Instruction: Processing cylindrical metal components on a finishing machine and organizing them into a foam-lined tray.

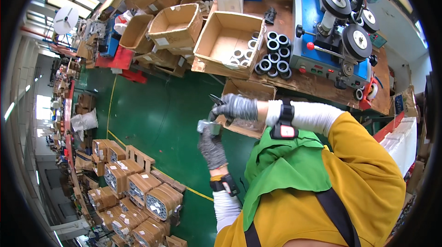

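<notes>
Both my hands wear grey knitted gloves and are close together over the green floor, left of an open carton. My left hand (212, 151) is closed around a short silver-grey metal piece (207, 126), shaped like a ring or sleeve. Just above it, my right hand (239, 108) is curled around a slim dark tool (215, 98). One end of this tool sticks out past the fingers, but its kind is too small to make out. The right fingers are next to the metal piece; whether they touch it I cannot tell.
On the wooden bench (340, 96) stand a blue machine (309, 58) with black rollers, several dark-and-white rings (273, 57) and a large carton (214, 40) with white rings inside. A lower open carton (246, 128) sits beside my right forearm. Packed boxes (120, 173) are stacked at lower left.
</notes>
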`<action>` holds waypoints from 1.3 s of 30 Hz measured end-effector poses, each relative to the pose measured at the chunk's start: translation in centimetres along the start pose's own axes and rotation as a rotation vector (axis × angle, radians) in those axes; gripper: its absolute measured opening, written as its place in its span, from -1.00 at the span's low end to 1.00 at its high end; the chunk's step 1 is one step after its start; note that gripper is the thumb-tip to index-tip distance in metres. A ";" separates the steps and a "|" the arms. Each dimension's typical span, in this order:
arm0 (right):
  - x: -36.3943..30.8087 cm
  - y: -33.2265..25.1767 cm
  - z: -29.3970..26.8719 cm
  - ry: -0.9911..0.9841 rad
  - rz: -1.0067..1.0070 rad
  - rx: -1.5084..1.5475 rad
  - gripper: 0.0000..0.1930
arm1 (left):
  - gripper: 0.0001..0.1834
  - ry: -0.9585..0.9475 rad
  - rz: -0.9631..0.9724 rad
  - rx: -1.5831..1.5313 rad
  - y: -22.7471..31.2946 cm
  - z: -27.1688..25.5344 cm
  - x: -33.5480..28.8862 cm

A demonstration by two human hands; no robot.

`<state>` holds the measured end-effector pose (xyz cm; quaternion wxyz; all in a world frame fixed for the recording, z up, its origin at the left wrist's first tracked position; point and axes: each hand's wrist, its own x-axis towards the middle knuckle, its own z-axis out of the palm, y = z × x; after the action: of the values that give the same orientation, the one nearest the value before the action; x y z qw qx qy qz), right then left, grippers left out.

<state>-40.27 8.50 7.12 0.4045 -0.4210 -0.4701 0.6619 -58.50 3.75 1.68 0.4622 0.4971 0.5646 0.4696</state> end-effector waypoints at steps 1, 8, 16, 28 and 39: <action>0.4 -0.9 -1.4 -0.165 -0.056 -0.151 -0.86 | -0.62 0.052 -0.230 -0.472 -0.5 -1.1 0.0; 4.2 -3.9 -5.2 -0.052 0.082 0.228 -0.74 | -0.58 0.424 -0.381 -0.447 -7.0 -8.4 -3.5; 5.8 11.3 -8.7 0.051 0.144 -0.022 -0.71 | -0.51 0.524 -0.516 -0.473 -9.9 -7.4 -7.2; -3.2 17.9 -20.7 0.743 0.263 -0.070 -0.60 | -0.42 0.798 -0.496 -0.443 -12.8 -14.6 -1.9; -8.7 19.8 -13.5 0.476 0.408 -0.446 -0.47 | -0.63 -0.007 -0.654 -0.392 -12.1 3.9 0.6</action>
<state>-27.57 -0.40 -13.17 0.2605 -0.7257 -0.4020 0.4938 -56.27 3.83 -10.83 0.6760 0.1943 0.5913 0.3945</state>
